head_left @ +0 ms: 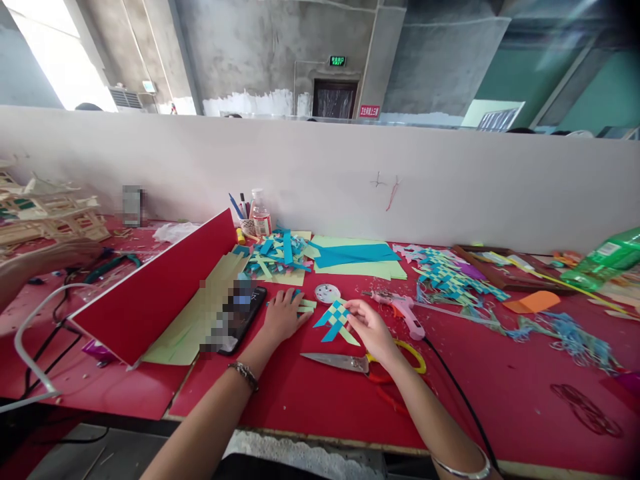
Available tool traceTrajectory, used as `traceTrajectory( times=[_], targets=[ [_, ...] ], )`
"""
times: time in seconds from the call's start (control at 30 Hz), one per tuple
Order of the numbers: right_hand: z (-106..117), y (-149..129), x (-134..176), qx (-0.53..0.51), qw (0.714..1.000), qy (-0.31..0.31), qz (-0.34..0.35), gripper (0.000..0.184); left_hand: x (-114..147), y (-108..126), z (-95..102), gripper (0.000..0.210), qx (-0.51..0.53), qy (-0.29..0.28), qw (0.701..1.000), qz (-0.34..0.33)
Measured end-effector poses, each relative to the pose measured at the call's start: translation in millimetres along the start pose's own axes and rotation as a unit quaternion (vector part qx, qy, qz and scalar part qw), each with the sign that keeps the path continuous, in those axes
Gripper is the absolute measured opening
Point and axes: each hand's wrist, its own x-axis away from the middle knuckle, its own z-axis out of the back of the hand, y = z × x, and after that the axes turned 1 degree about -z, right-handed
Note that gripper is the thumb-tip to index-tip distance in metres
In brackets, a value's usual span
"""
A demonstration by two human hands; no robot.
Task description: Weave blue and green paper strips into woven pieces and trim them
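Woven piece (336,316), blue and pale green paper, checkered with loose strip ends: just above the red tabletop (280,407), near the middle. Pinched at its right edge between thumb and fingers of the right hand (371,327).

Left hand (284,315): palm down over pale green and blue strips (307,306), fingers slightly spread; underside hidden, cannot tell whether closed on any strip. Patterned bracelet (244,375) at the wrist.

Scissors (337,361), yellow and red handles: flat on the tabletop, blades toward the left, partly beneath the right forearm. Round white dish (327,293): just beyond the woven piece. Pink glue gun (406,312), black cord: lying beyond the right hand.

Phone (253,317): left of the left hand. Heap of cut strips (277,257): farther back, beside a blue sheet (357,254) on pale green paper (383,271). More woven pieces (447,277): piled back right. Orange paper (531,302) and green bottle (607,258): far right. Red upright panel (163,280): left; beyond it, another person's hand (77,254) near a wooden model (50,212).
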Motion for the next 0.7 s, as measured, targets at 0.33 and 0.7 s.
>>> traceTrajectory(
  times=[0.33,0.7],
  targets=[
    [0,-1,2,0.014,1.000,-0.008,-0.001,0.018,-2,6,0.8,0.023,-0.014,-0.006,1.000,0.017],
    [0,-1,1,0.004,1.000,-0.005,0.011,0.018,1,5,5.5,0.013,0.121,0.004,0.991,0.052]
  ],
)
